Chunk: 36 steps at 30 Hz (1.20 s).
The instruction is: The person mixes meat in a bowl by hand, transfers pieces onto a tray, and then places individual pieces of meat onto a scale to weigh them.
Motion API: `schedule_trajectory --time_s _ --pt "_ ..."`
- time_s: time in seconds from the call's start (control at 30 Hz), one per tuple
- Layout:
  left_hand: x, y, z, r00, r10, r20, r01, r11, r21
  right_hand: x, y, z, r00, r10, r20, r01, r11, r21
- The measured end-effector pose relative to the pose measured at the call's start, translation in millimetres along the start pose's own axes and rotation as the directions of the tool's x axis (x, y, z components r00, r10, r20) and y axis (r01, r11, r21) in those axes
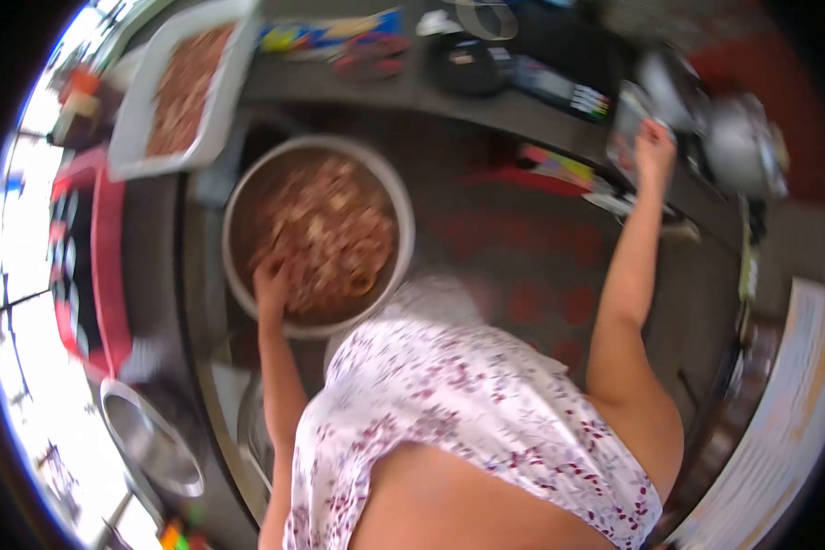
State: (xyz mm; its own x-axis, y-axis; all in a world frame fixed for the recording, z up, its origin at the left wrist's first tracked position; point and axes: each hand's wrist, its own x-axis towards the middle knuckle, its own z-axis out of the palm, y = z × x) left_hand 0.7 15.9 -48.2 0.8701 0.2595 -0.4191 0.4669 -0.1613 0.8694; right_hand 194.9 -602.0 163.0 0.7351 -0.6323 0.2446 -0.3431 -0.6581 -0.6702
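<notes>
A large steel bowl (401,188) holds a heap of raw meat pieces (325,234). My left hand (270,289) reaches over its near left side, fingertips down at the meat; blur hides whether they grip any. A small orange-brown ring-like item (360,281) lies on the meat near the bowl's right wall. Far to the right, my right hand (655,151) is closed at the edge of a clear plastic container (625,124), with something reddish showing through it.
A white tub (218,137) of ground meat stands behind the bowl at left. A phone-like keypad device (559,87) and a black round item (467,66) lie on the back shelf. Silvery rounded vessels (742,147) sit at far right, an empty metal basin (151,438) at lower left.
</notes>
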Motion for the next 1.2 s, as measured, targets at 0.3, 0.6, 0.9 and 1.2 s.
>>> schedule_trajectory --time_s 0.3,0.6,0.9,1.2 --pt "-11.0 41.8 -9.4 0.993 0.057 -0.103 -0.049 0.995 0.081 -273.8 -89.2 171.6 0.123 -0.529 0.84 0.257 0.834 0.488" --pt "-37.8 0.0 29.7 0.998 0.016 -0.068 0.046 0.591 0.805 -388.1 -65.5 235.4 -0.05 -0.477 0.878 0.84 0.455 0.295" --pt "-8.7 -5.2 22.6 0.97 0.211 -0.122 -0.082 0.755 0.651 -351.3 -154.7 285.5 0.043 -0.221 0.974 0.364 0.912 0.191" --pt "25.7 52.0 -18.6 0.982 0.118 -0.145 -0.103 0.989 0.103 -316.7 -180.4 284.9 -0.265 -0.204 0.942 0.086 0.969 0.234"
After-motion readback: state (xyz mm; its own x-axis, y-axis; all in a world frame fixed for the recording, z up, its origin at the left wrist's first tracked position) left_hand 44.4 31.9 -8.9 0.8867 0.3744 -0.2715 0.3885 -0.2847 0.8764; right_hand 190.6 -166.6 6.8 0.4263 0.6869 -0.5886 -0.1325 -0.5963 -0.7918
